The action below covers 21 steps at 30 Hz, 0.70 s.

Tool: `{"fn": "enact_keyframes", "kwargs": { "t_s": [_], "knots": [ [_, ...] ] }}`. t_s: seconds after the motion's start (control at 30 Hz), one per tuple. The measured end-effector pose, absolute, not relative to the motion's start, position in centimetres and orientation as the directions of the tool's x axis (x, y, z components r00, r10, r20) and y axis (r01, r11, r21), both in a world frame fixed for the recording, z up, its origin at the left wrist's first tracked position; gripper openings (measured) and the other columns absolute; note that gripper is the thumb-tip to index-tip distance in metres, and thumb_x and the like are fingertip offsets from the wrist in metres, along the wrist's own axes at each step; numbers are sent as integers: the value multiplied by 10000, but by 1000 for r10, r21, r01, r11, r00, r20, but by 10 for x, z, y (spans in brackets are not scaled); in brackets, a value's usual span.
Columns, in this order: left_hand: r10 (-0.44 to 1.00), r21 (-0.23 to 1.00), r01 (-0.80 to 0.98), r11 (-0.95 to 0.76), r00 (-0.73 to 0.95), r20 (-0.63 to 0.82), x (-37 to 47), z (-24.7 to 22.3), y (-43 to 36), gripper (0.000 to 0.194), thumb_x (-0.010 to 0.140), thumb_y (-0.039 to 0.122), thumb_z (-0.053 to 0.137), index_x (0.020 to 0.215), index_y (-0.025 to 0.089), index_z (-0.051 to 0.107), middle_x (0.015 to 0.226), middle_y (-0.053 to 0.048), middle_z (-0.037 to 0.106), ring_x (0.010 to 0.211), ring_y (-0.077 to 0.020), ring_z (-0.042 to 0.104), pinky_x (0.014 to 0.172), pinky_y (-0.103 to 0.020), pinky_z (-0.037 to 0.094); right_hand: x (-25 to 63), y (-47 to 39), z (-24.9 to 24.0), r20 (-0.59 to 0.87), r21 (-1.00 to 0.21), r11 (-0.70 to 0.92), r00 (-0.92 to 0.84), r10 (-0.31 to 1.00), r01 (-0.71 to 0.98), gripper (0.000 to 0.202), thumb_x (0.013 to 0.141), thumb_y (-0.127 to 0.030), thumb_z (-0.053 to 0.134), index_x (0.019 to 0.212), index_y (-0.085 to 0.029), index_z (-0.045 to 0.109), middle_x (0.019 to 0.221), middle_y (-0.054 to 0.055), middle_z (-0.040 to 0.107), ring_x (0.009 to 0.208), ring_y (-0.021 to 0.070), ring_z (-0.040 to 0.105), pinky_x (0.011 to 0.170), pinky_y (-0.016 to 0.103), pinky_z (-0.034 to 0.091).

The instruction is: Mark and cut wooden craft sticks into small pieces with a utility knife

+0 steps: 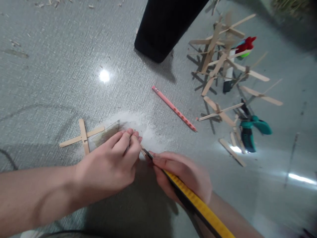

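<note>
Left hand (111,158) pinches wooden stick (143,151), mostly hidden, its end showing between hands. Right hand (184,173) clenched around yellow-and-black knife (195,197), tip at stick's end; contact cannot be told. Crossed sticks (83,136) beside left hand; pink pencil (174,108) beyond both, on table (61,89).

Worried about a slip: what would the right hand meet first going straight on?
The right hand, led by the yellow utility knife, would probably meet the thin wooden stick first, then the left hand; depth there is unclear.
</note>
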<state>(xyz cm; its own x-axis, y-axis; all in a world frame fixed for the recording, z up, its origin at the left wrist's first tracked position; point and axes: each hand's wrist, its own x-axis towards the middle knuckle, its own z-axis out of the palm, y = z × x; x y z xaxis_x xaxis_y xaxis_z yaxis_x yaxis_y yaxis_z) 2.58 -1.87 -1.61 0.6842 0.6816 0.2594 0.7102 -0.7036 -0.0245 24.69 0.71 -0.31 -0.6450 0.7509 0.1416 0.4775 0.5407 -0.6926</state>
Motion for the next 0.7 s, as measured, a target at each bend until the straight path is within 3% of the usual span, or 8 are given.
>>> {"fn": "enact_keyframes", "kwargs": {
  "t_s": [0.2,0.4,0.53,0.63,0.7],
  "knots": [
    [688,2,708,-706,685,240,26,-18,-20,363,930,89,477,1229,-88,582,1184,-200,704,1090,-306,712,1014,-441,573,247,7,-4,211,-655,568,-601,771,499,259,873,-120,587,1087,-265,606,846,30,773,672,172,749,611,236,592],
    [687,16,707,-707,680,256,25,-17,-19,333,919,74,489,1195,-77,596,1150,-178,726,1067,-309,721,998,-437,572,243,8,-5,185,-681,556,-622,761,477,255,877,-117,617,1099,-241,603,877,51,781,702,167,752,647,225,595],
    [680,24,700,-713,684,263,24,-16,-18,331,914,85,504,1189,-69,604,1144,-183,731,1049,-313,729,981,-441,579,240,9,-4,175,-731,523,-621,764,437,204,902,-125,608,1058,-253,635,756,0,768,641,154,729,619,216,586],
    [676,27,698,-716,682,278,24,-16,-18,310,911,96,505,1156,-52,623,1126,-174,738,1034,-308,734,972,-433,584,239,9,-6,78,-785,428,-614,785,447,105,955,-199,585,939,-259,669,655,-19,733,575,149,700,585,215,580],
    [677,22,701,-712,678,287,24,-17,-17,307,917,96,484,1152,-37,628,1129,-160,739,1037,-296,734,973,-425,583,239,9,-8,-34,-814,334,-613,790,476,172,982,-242,560,851,-252,671,624,-11,716,564,146,692,569,207,574]
  ]
}}
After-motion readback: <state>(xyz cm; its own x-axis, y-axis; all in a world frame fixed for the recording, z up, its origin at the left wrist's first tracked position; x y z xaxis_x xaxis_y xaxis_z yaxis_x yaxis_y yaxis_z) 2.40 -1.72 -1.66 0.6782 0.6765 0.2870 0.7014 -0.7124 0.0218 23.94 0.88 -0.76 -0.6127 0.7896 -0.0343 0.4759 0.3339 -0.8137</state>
